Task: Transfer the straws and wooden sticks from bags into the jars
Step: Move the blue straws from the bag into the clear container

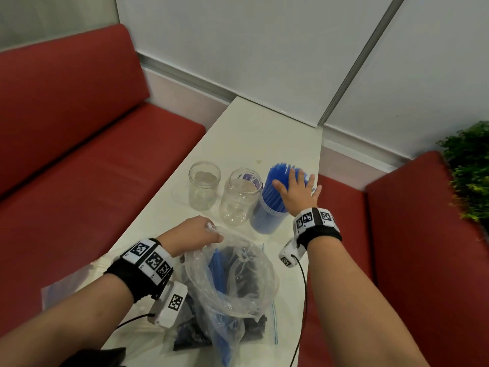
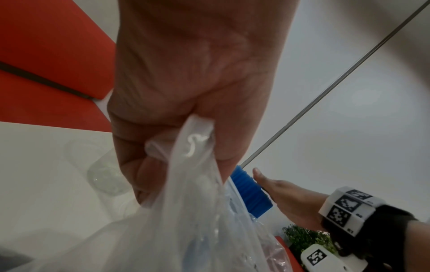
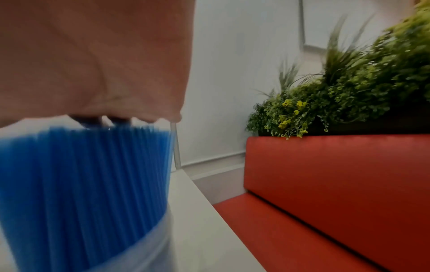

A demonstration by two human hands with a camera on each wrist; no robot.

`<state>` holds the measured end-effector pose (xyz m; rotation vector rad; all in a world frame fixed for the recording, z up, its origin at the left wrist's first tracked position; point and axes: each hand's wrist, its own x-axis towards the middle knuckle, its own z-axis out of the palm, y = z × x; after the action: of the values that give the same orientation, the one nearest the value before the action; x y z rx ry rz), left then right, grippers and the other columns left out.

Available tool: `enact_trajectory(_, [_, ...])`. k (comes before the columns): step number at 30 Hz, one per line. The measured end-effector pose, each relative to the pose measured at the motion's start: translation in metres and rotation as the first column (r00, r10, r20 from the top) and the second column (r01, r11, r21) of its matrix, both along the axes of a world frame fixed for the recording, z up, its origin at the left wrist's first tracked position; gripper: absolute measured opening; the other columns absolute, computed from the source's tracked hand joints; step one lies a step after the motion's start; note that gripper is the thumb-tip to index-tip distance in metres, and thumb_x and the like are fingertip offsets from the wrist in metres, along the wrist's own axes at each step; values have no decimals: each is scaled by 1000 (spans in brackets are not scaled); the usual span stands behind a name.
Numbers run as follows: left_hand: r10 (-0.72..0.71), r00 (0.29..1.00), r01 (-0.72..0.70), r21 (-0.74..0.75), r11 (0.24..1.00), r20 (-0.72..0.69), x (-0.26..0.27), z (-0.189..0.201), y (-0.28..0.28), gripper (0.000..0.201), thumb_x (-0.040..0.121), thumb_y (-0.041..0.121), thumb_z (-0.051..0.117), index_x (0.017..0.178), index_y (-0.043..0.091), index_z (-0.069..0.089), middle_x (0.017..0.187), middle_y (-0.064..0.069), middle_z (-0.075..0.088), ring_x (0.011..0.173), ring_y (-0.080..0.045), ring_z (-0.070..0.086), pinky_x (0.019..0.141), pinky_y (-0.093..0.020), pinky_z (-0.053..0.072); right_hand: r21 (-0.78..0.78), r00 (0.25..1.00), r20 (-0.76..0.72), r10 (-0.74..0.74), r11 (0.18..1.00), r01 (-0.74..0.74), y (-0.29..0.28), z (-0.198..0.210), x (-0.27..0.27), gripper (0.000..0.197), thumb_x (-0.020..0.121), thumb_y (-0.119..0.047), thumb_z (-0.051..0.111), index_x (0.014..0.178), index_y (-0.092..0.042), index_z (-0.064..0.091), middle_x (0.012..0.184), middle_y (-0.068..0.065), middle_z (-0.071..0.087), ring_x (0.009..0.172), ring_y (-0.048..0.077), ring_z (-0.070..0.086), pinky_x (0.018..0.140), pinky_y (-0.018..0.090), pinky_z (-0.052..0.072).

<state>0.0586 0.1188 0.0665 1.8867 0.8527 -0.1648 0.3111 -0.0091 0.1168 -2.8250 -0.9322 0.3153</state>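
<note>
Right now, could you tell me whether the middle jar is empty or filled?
Empty: the middle jar shows clear glass to its base, unlike the right jar packed with blue straws.

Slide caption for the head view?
Right hand pats blue straws into jar; left hand grips plastic bag.

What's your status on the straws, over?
Left hand grips the bag mouth. Right hand flat on the blue straws in their jar. Two jars empty. Nothing in the way.
</note>
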Motion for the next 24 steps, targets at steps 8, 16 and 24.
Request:
enact_trajectory(8, [-89,981,113,131,985,-174,-16,12,-10,21,76,14,80,82,12,59,85,-5,65,66,-15,58,50,-24,42,591,755,-543,367,806,33,-24,74,-115,27,98,-16,45,87,-9,69,81,16,74,72,20,70,73,38,62])
enact_trajectory(16, [-8,1000,9,9,1000,-28,-35,18,-38,14,90,10,52,91,2,63,87,-8,60,79,-22,54,67,-29,41,-75,814,-561,149,971,-229,-42,-53,-219,46,91,-27,64,132,-7,55,129,13,61,118,29,58,97,34,46])
enact_trajectory(24, [70,995,-49,-250,967,72,-55,19,-48,22,85,3,48,68,15,45,66,-3,42,63,-19,39,58,-31,32,170,699,-715,-24,963,208,-43,-100,-237,69,83,-9,69,143,-12,36,132,10,54,125,30,54,105,40,47])
